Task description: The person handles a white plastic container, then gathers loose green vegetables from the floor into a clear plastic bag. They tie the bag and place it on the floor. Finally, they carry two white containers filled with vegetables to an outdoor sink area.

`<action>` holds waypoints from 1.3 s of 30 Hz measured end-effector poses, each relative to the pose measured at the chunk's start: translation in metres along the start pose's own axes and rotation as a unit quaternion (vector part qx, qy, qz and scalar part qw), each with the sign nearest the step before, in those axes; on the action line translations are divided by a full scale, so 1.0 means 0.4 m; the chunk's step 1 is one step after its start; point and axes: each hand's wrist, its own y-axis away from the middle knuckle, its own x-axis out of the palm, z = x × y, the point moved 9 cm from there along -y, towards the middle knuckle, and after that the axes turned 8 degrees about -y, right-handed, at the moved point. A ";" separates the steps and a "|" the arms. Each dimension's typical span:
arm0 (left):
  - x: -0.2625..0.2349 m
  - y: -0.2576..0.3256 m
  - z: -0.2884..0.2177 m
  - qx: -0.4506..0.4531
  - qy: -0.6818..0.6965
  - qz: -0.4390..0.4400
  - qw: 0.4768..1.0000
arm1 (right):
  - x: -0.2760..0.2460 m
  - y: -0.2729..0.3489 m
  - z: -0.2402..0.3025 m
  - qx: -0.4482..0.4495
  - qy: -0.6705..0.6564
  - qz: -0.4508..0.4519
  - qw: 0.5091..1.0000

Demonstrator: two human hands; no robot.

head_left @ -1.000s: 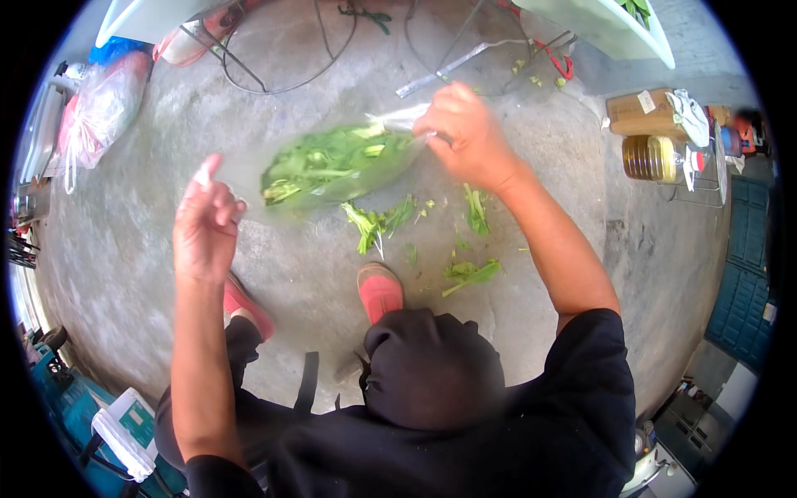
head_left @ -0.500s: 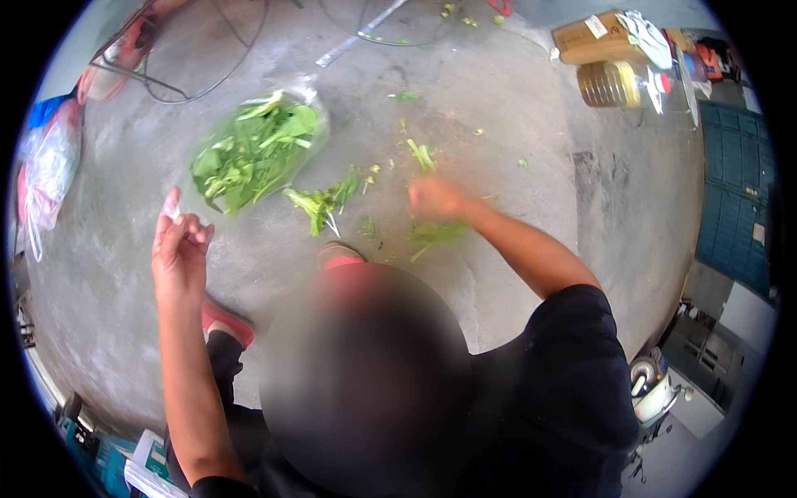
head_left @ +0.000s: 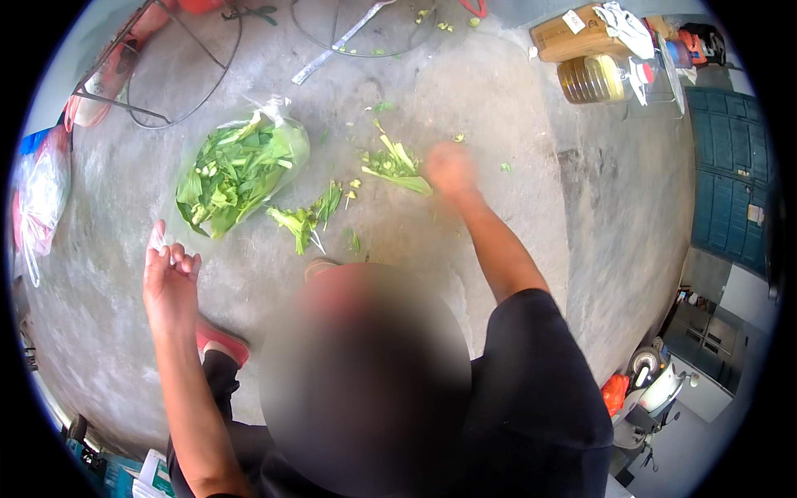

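A clear plastic bag [head_left: 297, 137] of leafy greens [head_left: 237, 170] lies on the concrete floor in front of me. Just nearer than the bag, my left hand [head_left: 172, 278] is raised with its index finger stretched out and the others partly bent. Nothing shows in its grasp, though a whitish patch covers part of the index finger. My right hand [head_left: 452, 170] is smeared by motion beside a small heap of green stems and leaves [head_left: 394, 164]; its fingers cannot be made out. Between bag and heap lie trimmed leaf scraps [head_left: 295, 226].
Wire-framed stands are at the far side, with a flat silvery strip [head_left: 332, 50] on the floor. A cardboard box [head_left: 573, 33] and large oil bottle [head_left: 591, 79] lie at far right. A tied plastic bag [head_left: 46, 191] sits left. My red shoe [head_left: 224, 342] is close by.
My right hand has moved away from me to beside the stem heap. The loose leaf that lay nearer me now rests at that heap. My left hand keeps nearly the same pose.
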 end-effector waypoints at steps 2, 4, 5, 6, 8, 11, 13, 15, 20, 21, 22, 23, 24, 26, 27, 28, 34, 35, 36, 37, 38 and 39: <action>-0.005 0.005 0.002 -0.005 -0.002 -0.008 1.000 | -0.128 0.009 -0.166 0.051 0.075 -0.236 0.968; -0.010 0.003 0.013 -0.014 -0.004 -0.014 1.000 | -0.164 0.089 -0.313 0.368 0.067 -0.237 0.897; -0.011 0.003 0.017 -0.017 -0.003 -0.016 1.000 | -0.151 0.090 -0.329 0.403 0.018 -0.228 0.886; -0.011 0.001 0.021 -0.020 -0.002 -0.018 1.000 | -0.135 0.089 -0.342 0.436 -0.032 -0.220 0.872; -0.003 -0.001 0.022 -0.018 0.000 -0.015 1.000 | -0.092 0.049 -0.332 0.413 -0.051 -0.207 0.885; 0.005 -0.001 0.023 -0.021 0.005 -0.019 1.000 | 0.029 -0.027 -0.124 0.181 -0.050 -0.187 0.964; -0.007 -0.004 0.018 -0.018 0.009 -0.017 1.000 | 0.082 -0.013 0.075 0.038 -0.059 -0.082 0.994; -0.005 -0.012 0.027 -0.024 0.010 0.003 1.000 | 0.167 0.024 0.120 -0.003 -0.071 -0.073 0.995; -0.014 -0.003 0.022 -0.024 0.003 -0.004 1.000 | 0.109 0.092 0.238 -0.155 -0.115 -0.011 0.981; -0.015 -0.003 0.022 -0.025 0.005 -0.002 1.000 | 0.106 0.094 0.239 -0.167 -0.072 -0.008 0.983; -0.010 -0.004 0.021 -0.024 0.005 0.005 1.000 | 0.107 0.089 0.229 -0.147 -0.071 -0.002 0.987; -0.008 -0.005 0.021 -0.023 0.007 0.006 1.000 | 0.111 0.083 0.221 -0.127 -0.070 0.003 0.989; -0.006 -0.006 0.019 -0.023 0.009 0.007 1.000 | 0.115 0.076 0.214 -0.108 -0.069 0.009 0.992; 0.000 -0.009 0.021 -0.022 0.017 0.001 1.000 | 0.126 0.048 0.203 -0.095 -0.127 0.006 0.987; 0.004 -0.008 0.020 -0.021 0.023 -0.006 0.999 | 0.133 0.034 0.197 -0.089 -0.156 0.005 0.984; 0.002 -0.007 0.015 -0.018 0.030 -0.015 0.999 | 0.140 0.023 0.206 -0.101 -0.153 0.013 0.983; 0.007 -0.006 0.016 -0.023 0.026 -0.016 0.999 | 0.196 -0.016 0.204 -0.131 -0.117 0.050 0.983; 0.009 -0.004 0.015 -0.024 0.023 -0.008 0.999 | 0.202 -0.021 0.194 -0.133 -0.117 0.056 0.983; 0.010 -0.005 0.017 -0.026 0.021 0.000 0.999 | 0.207 -0.026 0.184 -0.134 -0.116 0.062 0.982; 0.011 -0.009 0.021 -0.028 0.019 0.009 0.999 | 0.216 -0.034 0.164 -0.062 -0.199 0.103 0.973; 0.012 -0.005 0.015 -0.025 0.013 0.001 1.000 | 0.212 -0.033 0.169 0.009 -0.282 0.145 0.948; 0.013 -0.002 0.010 -0.026 0.014 -0.003 1.000 | 0.209 -0.022 0.182 0.081 -0.360 0.187 0.911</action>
